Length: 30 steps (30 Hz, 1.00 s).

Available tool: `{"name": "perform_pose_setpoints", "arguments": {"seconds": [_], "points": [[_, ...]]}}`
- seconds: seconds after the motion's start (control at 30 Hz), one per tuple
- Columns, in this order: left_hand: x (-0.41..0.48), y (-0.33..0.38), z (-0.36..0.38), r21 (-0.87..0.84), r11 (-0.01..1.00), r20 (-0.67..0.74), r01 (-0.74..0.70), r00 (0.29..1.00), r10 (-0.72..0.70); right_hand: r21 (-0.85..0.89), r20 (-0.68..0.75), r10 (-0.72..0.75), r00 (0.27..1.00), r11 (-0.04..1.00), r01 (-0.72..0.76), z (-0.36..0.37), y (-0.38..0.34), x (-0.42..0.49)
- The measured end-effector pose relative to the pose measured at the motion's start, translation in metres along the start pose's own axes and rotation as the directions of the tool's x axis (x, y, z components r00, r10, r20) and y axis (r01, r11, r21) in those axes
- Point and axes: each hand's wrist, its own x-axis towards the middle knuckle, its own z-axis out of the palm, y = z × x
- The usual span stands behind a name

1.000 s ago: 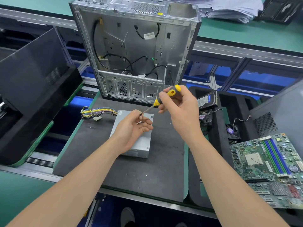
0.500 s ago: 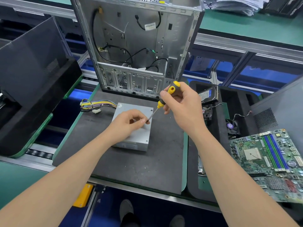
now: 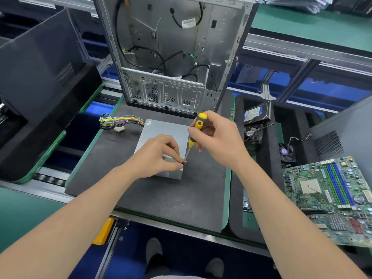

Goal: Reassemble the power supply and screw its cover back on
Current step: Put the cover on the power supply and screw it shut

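The near half of the tabletop (image 3: 161,202), from the power supply (image 3: 159,133) to the front edge, lies bare and open to reach. The upright computer case (image 3: 171,57) walls off the far side, and the cable bundle (image 3: 120,120) lies across the far left corner. The left hand (image 3: 155,156) and right hand (image 3: 217,137), both on the screwdriver (image 3: 198,125), crowd the power supply's near right corner, with the foam tray (image 3: 267,178) just beside the tabletop's right edge.

Carries on the dark grey mat (image 3: 161,198) a silver power supply (image 3: 161,131) lying flat, its coloured wire bundle (image 3: 120,120) trailing to the left, and an open computer case (image 3: 175,57) standing upright at the far edge.
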Motion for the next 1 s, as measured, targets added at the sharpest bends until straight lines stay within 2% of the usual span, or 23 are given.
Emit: {"name": "perform_pose_setpoints", "arguments": {"seconds": [0.4, 0.53, 0.73, 0.87, 1.0], "points": [[0.000, -0.005, -0.003, 0.023, 0.999, 0.022, -0.026, 0.999, 0.025, -0.075, 0.055, -0.073, 0.996, 0.994, 0.077, 0.003, 0.003, -0.006], [-0.001, -0.006, -0.003, 0.015, 1.000, 0.015, -0.021, 1.000, 0.021, -0.047, 0.013, -0.073, 0.997, 0.996, 0.074, 0.003, 0.002, -0.009], [0.000, -0.009, -0.002, -0.150, 0.986, -0.042, 0.074, 0.996, -0.081, 0.027, -0.088, -0.062, 0.994, 0.998, 0.065, 0.000, -0.002, -0.009], [0.001, -0.010, -0.003, -0.309, 0.943, -0.086, 0.125, 0.984, -0.158, 0.144, -0.171, -0.039, 0.985, 0.987, 0.064, -0.005, -0.005, -0.006], [0.001, -0.008, -0.005, -0.412, 0.901, -0.081, 0.137, 0.979, -0.187, 0.206, -0.163, -0.036, 0.986, 0.976, 0.070, -0.008, -0.005, -0.003]]}}
